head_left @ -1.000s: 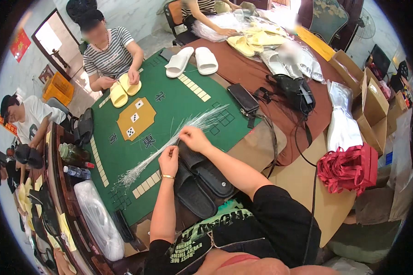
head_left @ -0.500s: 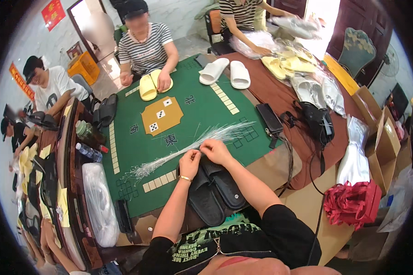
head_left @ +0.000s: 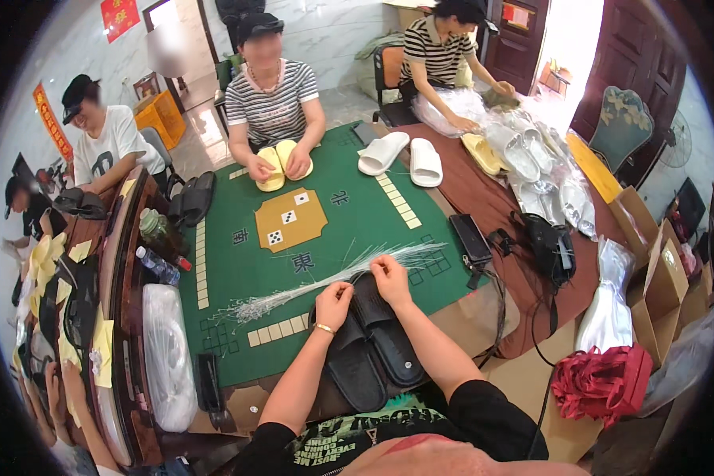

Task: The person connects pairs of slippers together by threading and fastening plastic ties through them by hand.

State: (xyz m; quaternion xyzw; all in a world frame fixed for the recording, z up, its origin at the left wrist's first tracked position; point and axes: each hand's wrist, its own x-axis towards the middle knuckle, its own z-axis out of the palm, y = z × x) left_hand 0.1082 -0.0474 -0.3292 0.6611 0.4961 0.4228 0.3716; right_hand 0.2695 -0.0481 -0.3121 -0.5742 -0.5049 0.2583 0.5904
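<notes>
A pair of black slippers (head_left: 355,359) lies side by side near the table's front edge, toes pointing away from me. Over the left slipper's toe end, my left hand (head_left: 334,306) is closed in a pinch. My right hand (head_left: 389,279) also pinches, beyond the right slipper's toe end and a little farther off. Whatever the fingertips hold is too thin to make out. Just past the hands, a loose bundle of thin clear plastic strands (head_left: 293,297) stretches across the green table mat (head_left: 238,343).
Across the table a person handles yellow slippers (head_left: 270,174), beside white slippers (head_left: 426,163). Another person sits by bagged slippers (head_left: 523,151). A black phone-like device (head_left: 470,239) and cable lie right. Left are a water bottle (head_left: 157,265) and a plastic-wrapped roll (head_left: 168,357).
My hands have moved apart, the right one shifting farther out from the slippers. The person at the far right has lowered a bagged item onto the pile. The view has tilted slightly.
</notes>
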